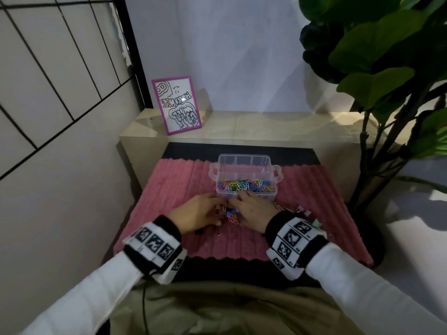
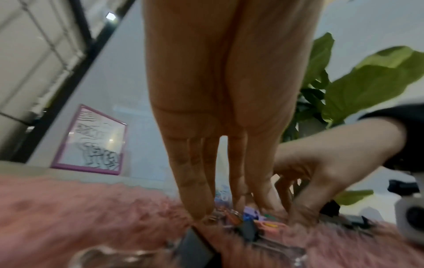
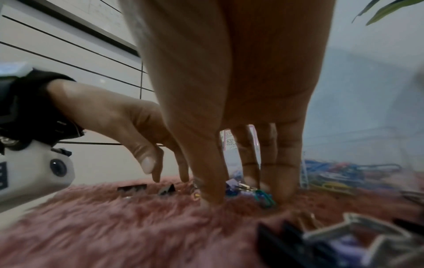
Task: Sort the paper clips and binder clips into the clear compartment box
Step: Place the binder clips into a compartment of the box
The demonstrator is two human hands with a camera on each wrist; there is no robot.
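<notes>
The clear compartment box (image 1: 245, 165) stands on the pink fluffy mat (image 1: 169, 189), its front compartment full of coloured paper clips (image 1: 246, 186). Just in front of it lies a mixed pile of clips (image 1: 229, 216) between my two hands. My left hand (image 1: 212, 204) points its straight fingers down into the pile (image 2: 229, 203). My right hand (image 1: 244, 201) sets thumb and fingertips on the mat on either side of a teal paper clip (image 3: 265, 197), with a gap between them (image 3: 246, 192). Neither hand lifts anything.
Black binder clips (image 3: 132, 188) lie on the mat by the left hand, and more binder clips (image 1: 303, 211) by the right wrist. A pink-framed drawing (image 1: 176, 105) leans on the ledge behind. A large plant (image 1: 387, 81) stands at the right.
</notes>
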